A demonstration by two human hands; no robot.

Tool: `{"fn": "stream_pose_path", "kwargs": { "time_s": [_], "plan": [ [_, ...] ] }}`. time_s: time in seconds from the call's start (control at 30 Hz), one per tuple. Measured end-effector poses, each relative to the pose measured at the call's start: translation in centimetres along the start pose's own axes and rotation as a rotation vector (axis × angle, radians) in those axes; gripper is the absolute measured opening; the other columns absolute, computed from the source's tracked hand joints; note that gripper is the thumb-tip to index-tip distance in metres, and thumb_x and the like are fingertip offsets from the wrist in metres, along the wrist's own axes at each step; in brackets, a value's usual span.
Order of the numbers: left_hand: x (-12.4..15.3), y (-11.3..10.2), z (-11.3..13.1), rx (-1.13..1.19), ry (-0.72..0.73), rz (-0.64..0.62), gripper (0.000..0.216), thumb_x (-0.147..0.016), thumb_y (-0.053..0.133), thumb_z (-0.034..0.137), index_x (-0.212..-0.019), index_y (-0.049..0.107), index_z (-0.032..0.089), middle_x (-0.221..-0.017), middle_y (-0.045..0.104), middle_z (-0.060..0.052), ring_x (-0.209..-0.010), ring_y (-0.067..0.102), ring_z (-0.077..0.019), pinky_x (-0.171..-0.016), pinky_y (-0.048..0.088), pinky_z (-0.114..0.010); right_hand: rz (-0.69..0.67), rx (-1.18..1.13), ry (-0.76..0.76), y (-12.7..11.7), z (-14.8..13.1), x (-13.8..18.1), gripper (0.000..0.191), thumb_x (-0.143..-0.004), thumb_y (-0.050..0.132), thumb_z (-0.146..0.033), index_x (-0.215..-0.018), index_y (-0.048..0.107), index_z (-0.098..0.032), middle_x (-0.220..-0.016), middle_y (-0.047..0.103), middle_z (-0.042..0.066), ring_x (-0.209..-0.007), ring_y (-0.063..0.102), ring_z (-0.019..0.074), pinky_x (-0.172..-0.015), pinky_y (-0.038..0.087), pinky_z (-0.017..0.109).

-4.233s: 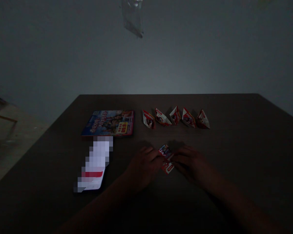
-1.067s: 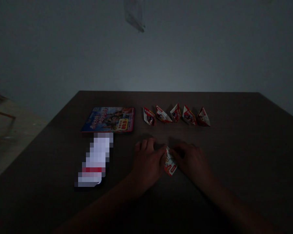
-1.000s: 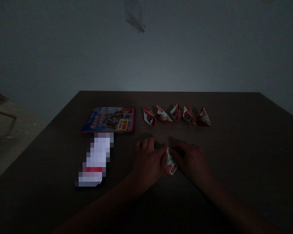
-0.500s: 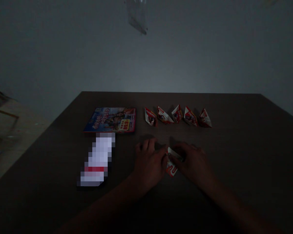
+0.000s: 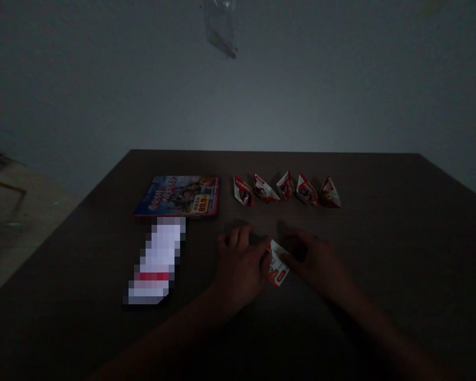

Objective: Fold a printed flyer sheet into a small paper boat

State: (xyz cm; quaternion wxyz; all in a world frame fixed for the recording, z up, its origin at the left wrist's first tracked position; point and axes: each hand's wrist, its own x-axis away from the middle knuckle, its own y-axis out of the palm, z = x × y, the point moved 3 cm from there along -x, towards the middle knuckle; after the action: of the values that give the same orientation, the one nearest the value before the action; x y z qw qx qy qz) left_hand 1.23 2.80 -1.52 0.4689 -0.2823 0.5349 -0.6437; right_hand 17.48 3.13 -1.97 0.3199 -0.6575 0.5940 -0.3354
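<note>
A small folded paper (image 5: pixel 278 267), white with red and coloured print, lies on the dark table between my hands. My left hand (image 5: pixel 241 264) grips its left edge between thumb and forefinger, the other fingers bent on the tabletop. At the paper's right corner is the thumb of my right hand (image 5: pixel 315 262), its fingers curled in and partly in shadow. How firmly the right fingers pinch the edge is hard to see in the dim light. Beyond my hands, several red-and-white folded paper boats (image 5: pixel 265 188) stand in a row.
A colourful flat booklet or box (image 5: pixel 178 196) with a yellow price label lies at the back left of the table (image 5: pixel 381 211). In front of it is a phone (image 5: pixel 156 259) with a lit, pixelated screen. A clear plastic bag (image 5: pixel 221 26) hangs on the wall behind.
My right hand's fingers have drawn back a little from the paper's upper right side, so more of its white face shows. The left hand keeps its hold. The view has shifted slightly.
</note>
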Motion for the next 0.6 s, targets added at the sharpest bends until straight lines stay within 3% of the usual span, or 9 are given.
{"fn": "stream_pose_path", "kwargs": {
  "time_s": [0.6],
  "plan": [
    [0.0,-0.1,-0.1,0.002,-0.007,0.000,0.034,-0.087,0.051,0.035,-0.121,0.055,0.034,-0.128,0.044,-0.010,-0.119,0.037,-0.0286,-0.095,0.026,-0.053,-0.049,-0.111,0.060,-0.7,1.3,-0.2,0.035,-0.073,0.062,-0.030,-0.107,0.058,-0.020,-0.078,0.069,0.001,-0.074,0.066,0.0200,-0.065,0.046,0.029]
  ]
}}
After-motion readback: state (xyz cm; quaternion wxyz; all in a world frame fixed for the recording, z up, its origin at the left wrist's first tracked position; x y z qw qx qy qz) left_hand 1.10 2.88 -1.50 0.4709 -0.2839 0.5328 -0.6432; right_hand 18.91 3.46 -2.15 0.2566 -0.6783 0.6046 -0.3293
